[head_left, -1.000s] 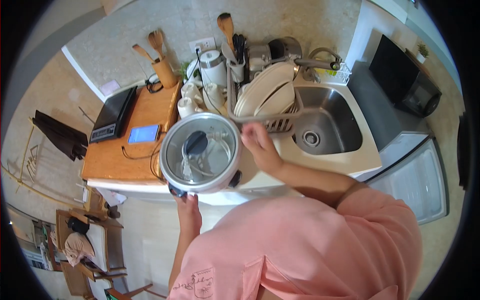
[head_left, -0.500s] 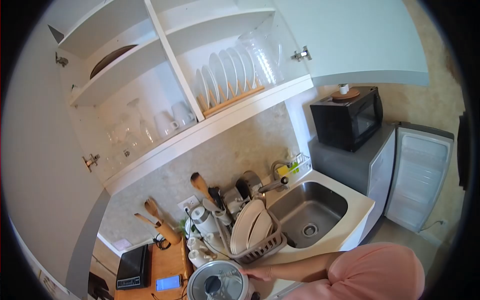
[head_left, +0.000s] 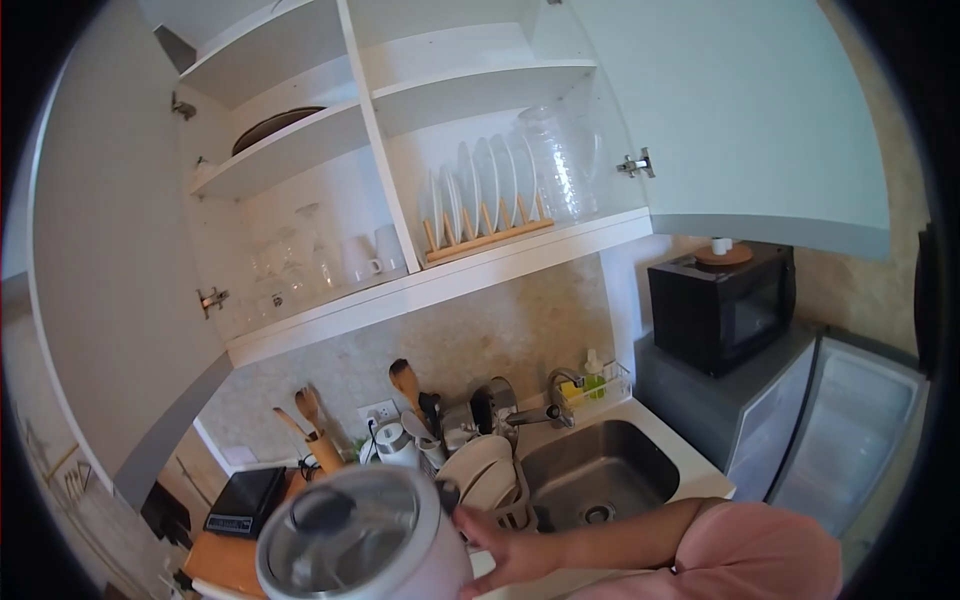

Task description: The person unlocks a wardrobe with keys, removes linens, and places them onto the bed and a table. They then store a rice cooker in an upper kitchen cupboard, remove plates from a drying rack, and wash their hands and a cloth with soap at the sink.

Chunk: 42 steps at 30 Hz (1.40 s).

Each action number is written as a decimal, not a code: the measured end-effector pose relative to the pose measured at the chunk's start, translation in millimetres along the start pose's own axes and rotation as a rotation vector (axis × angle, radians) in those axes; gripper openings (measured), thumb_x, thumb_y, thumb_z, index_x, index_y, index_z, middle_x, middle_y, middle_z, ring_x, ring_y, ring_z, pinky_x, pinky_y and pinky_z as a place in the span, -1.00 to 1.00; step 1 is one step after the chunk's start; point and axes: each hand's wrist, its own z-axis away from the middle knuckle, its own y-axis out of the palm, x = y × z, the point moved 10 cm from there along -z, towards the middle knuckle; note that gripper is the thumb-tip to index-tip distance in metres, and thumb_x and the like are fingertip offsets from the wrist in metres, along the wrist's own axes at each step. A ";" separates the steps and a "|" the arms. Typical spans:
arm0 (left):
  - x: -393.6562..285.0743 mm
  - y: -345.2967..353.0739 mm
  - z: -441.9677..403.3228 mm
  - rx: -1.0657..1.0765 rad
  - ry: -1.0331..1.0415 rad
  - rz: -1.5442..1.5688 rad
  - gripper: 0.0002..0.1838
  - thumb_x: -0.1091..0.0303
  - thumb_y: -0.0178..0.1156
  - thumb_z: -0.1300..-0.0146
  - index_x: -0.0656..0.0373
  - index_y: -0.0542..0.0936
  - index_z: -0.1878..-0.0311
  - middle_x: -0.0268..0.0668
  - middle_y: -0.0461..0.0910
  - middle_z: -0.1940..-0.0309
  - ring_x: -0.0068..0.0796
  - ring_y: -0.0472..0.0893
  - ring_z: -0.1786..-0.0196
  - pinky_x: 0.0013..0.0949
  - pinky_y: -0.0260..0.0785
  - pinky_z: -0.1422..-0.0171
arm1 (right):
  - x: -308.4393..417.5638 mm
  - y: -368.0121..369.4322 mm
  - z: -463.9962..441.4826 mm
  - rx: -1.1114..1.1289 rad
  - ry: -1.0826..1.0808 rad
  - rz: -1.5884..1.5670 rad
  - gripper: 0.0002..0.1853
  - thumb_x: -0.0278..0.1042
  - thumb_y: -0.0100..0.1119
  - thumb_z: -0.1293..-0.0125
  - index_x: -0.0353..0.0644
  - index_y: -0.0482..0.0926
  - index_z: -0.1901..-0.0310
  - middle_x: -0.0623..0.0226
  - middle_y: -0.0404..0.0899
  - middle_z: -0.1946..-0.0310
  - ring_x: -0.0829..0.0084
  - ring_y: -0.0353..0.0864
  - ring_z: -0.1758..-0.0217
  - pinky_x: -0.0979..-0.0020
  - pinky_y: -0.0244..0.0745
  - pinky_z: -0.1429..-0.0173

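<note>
A white rice cooker (head_left: 420, 552) with a round glass lid (head_left: 345, 535) and a dark lid knob is raised close to the camera at the bottom. My right hand (head_left: 505, 552) grips its right side, thumb up and fingers partly hidden behind the body. My left hand is out of view. Behind the cooker stands a dish rack (head_left: 520, 510) with plates (head_left: 485, 475) in it. A white kettle (head_left: 394, 444) is left of the rack.
The cabinet overhead has both doors open; its right door (head_left: 750, 110) reaches over the microwave (head_left: 720, 305). A sink (head_left: 610, 465) lies right of the rack. The fridge door (head_left: 850, 450) stands open. A black induction cooktop (head_left: 246, 500) sits at left.
The rice cooker has come up off the counter toward the camera and left, with my right hand on it. The view has tilted upward, showing more of the cabinet.
</note>
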 end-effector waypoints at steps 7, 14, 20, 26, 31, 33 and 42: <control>-233.7 210.9 24.6 0.484 0.153 -0.058 0.07 -0.42 0.35 0.16 0.44 0.44 -0.13 -0.19 0.61 0.17 -0.46 0.61 0.13 -0.47 0.47 0.18 | 114.0 -128.3 -5.9 -0.178 0.094 -0.397 0.23 -0.18 0.48 -0.10 -0.10 -0.36 -0.52 0.17 -0.02 -0.46 0.30 -0.02 -0.49 0.24 -0.03 -0.51; -365.2 316.0 -2.3 0.572 0.378 0.036 -0.18 -0.22 0.37 -0.04 0.39 0.48 -0.10 -0.14 0.60 0.08 -0.32 0.60 0.07 -0.28 0.48 0.00 | 193.6 -252.9 -22.7 -0.325 0.121 -0.316 0.21 -0.08 0.48 -0.07 -0.01 -0.29 -0.53 0.19 0.21 -0.38 0.30 0.16 -0.44 0.02 0.31 -0.22; -482.8 405.7 -43.0 0.667 0.413 0.258 -0.20 -0.27 0.16 -0.24 0.12 0.30 -0.36 -0.09 0.32 -0.30 0.02 0.36 -0.26 0.21 0.23 -0.24 | 277.2 -369.9 -75.5 -0.506 -0.012 -0.038 0.30 0.16 0.45 -0.04 -0.16 -0.35 -0.52 0.06 0.06 -0.45 0.17 0.09 -0.47 -0.25 0.32 -0.14; -577.3 476.7 -86.1 0.894 0.359 0.408 -0.06 -0.34 0.13 -0.21 0.04 0.11 -0.48 -0.09 0.03 -0.46 0.30 0.14 -0.41 0.60 -0.08 -0.29 | 336.0 -422.8 -128.0 -0.566 -0.090 0.027 0.01 0.17 0.41 -0.08 -0.17 0.09 -0.42 0.03 0.21 -0.33 -0.02 0.20 -0.38 -0.26 0.37 -0.13; -625.1 501.2 -126.3 0.784 0.402 0.516 0.05 -0.35 0.34 0.00 0.10 0.21 -0.43 -0.21 0.13 -0.40 0.26 0.26 -0.35 0.52 0.22 -0.17 | 361.7 -471.6 -173.5 -0.664 -0.183 0.166 -0.06 0.20 0.37 -0.12 -0.12 0.17 -0.40 -0.01 0.21 -0.28 -0.07 0.31 -0.29 -0.29 0.46 -0.07; -644.0 513.6 -140.1 0.743 0.457 0.551 0.06 -0.33 0.36 0.01 0.11 0.21 -0.43 -0.20 0.11 -0.41 0.26 0.23 -0.36 0.51 0.21 -0.18 | 373.2 -490.8 -187.5 -0.705 -0.224 0.221 -0.04 0.23 0.36 -0.11 -0.06 0.13 -0.43 -0.03 0.04 -0.36 -0.14 0.21 -0.35 -0.25 0.49 -0.08; -702.4 540.8 -172.0 0.652 0.794 0.595 0.00 -0.10 0.44 -0.01 0.22 0.21 -0.41 -0.16 -0.01 -0.44 0.16 0.04 -0.42 0.45 0.22 -0.17 | 397.4 -530.5 -227.0 -0.725 -0.331 0.267 -0.07 0.21 0.14 -0.30 -0.02 -0.13 -0.50 0.00 0.11 -0.42 -0.08 0.24 -0.38 -0.33 0.37 -0.12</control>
